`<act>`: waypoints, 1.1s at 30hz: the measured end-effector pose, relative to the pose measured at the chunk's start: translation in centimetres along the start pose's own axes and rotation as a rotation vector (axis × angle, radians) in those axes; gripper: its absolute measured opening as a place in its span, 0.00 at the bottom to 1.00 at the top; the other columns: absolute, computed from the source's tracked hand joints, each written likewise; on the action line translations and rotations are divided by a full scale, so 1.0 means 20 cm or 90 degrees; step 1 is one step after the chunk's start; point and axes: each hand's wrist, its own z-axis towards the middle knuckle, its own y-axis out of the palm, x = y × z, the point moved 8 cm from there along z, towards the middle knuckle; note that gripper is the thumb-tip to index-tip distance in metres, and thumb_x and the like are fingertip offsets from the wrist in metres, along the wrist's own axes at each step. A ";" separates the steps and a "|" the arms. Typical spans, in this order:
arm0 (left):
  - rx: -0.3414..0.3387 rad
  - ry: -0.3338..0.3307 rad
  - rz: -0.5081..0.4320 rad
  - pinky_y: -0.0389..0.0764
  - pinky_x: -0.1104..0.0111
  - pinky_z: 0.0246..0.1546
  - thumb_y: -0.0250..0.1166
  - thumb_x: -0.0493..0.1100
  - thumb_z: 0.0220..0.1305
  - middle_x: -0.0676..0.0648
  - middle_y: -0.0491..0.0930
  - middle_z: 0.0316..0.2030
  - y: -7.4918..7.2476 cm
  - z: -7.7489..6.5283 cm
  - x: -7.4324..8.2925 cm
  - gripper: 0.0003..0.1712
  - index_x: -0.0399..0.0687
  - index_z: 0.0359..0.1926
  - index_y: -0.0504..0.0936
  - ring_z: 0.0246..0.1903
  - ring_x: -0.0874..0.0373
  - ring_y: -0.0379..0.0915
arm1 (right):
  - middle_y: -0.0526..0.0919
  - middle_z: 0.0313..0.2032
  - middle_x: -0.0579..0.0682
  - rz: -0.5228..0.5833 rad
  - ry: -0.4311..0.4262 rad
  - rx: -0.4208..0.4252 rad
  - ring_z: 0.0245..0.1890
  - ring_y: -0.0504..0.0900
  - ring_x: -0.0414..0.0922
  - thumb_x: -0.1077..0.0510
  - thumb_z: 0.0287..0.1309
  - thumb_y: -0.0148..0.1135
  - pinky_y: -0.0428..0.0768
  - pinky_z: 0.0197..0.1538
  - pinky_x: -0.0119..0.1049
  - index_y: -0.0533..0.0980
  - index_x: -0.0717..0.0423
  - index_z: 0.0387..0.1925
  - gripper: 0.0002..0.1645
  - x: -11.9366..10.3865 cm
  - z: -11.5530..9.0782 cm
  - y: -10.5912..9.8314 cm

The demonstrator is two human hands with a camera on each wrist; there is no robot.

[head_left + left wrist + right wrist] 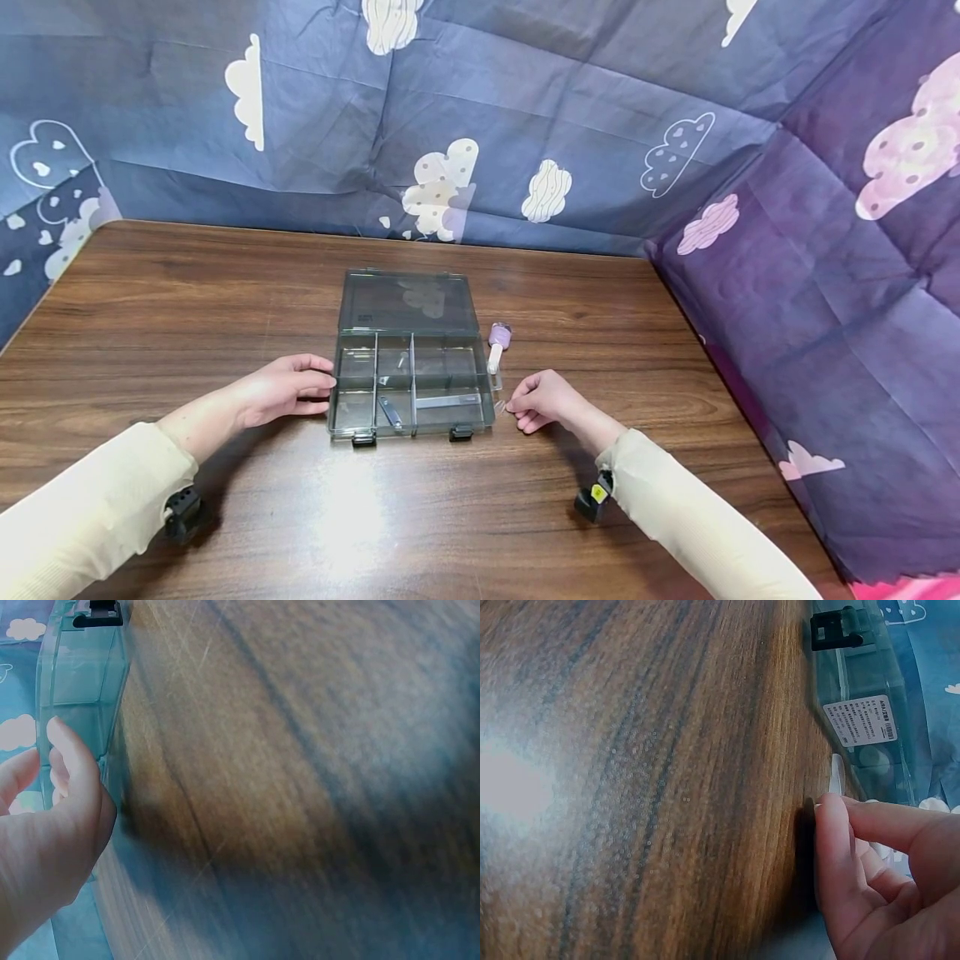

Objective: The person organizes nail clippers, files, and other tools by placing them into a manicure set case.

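A clear grey-green compartment box [431,423] stands on the table with its lid [405,304] folded back. One front compartment holds a nail clipper [390,412], and another a long pale flat strip [447,402]. Small whitish bits [385,380] lie in a middle compartment. My left hand [288,390] is at the box's left side, its fingertips at the wall, fingers loosely extended. Beyond the right side, my right hand [546,402] pinches a small, translucent, curved piece [836,776], like a nail tip, between thumb and forefinger, low over the table.
Right of the box lie a small purple bottle-like item [499,335], a white piece [495,358] and a small clear piece [496,382]. Two black latches [461,433] jut from the box's front. Patterned cloth [315,167] hangs behind the wooden table [187,308] and on the right.
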 end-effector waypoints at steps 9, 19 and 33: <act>0.003 -0.003 0.001 0.81 0.72 0.46 0.52 0.36 0.66 0.51 0.71 0.37 0.00 0.00 0.00 0.17 0.34 0.52 0.60 0.39 0.64 0.71 | 0.73 0.13 0.46 0.000 0.003 0.002 0.12 0.75 0.35 0.71 0.51 0.59 0.79 0.18 0.26 0.73 0.66 0.24 0.03 -0.01 0.00 0.00; 0.005 -0.005 0.001 0.81 0.72 0.46 0.52 0.35 0.66 0.51 0.71 0.37 0.00 -0.01 0.00 0.17 0.34 0.53 0.59 0.39 0.64 0.71 | 0.74 0.15 0.47 0.002 -0.008 0.001 0.14 0.76 0.36 0.72 0.49 0.54 0.80 0.19 0.26 0.74 0.69 0.28 0.03 0.00 0.00 0.00; 0.007 -0.007 0.001 0.81 0.72 0.46 0.52 0.36 0.66 0.51 0.71 0.38 0.00 0.00 0.00 0.19 0.32 0.54 0.58 0.39 0.64 0.70 | 0.78 0.17 0.45 0.083 -0.036 -0.044 0.16 0.77 0.35 0.72 0.51 0.49 0.82 0.25 0.26 0.72 0.79 0.41 0.15 -0.09 -0.04 -0.06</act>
